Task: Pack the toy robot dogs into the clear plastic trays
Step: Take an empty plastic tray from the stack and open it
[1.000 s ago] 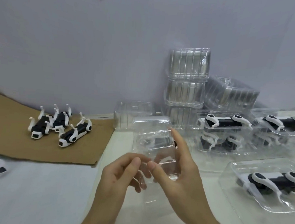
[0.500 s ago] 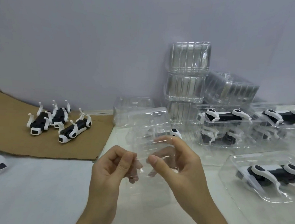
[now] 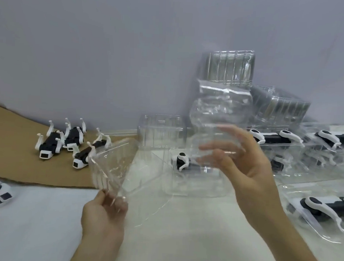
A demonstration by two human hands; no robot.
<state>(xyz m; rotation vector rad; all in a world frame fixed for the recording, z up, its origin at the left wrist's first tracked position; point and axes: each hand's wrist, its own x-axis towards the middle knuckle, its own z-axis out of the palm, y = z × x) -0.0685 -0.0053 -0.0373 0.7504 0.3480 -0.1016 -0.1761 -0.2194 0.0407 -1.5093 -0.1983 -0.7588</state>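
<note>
Since the earlier frame the two hands have drawn apart, and what they worked together has come away as two pieces. The left hand (image 3: pixel 104 212) sits low, palm turned up, forearm rising from the bottom edge. Its thumb and fingertips pinch the lower corner of a clear tray (image 3: pixel 114 167), which tilts up and to the left above it. The right hand (image 3: pixel 250 173) is raised higher and further right, wrist bent back. Its fingers curl loosely round the bottom of a second tray (image 3: pixel 221 112), held upright in the air. The fingers are blurred, so the exact grip is hard to read.

Three toy dogs (image 3: pixel 50 144) lie on their backs, legs up, on a brown cardboard sheet (image 3: pixel 18 153) at the left. Another dog (image 3: pixel 182 161) lies in an open tray (image 3: pixel 194 186) on the pale worktop (image 3: pixel 182 239) between the hands. More packed dogs (image 3: pixel 321 208) lie in trays at the right. A stack of empty trays (image 3: pixel 231 67) stands against the wall behind the raised tray.
</note>
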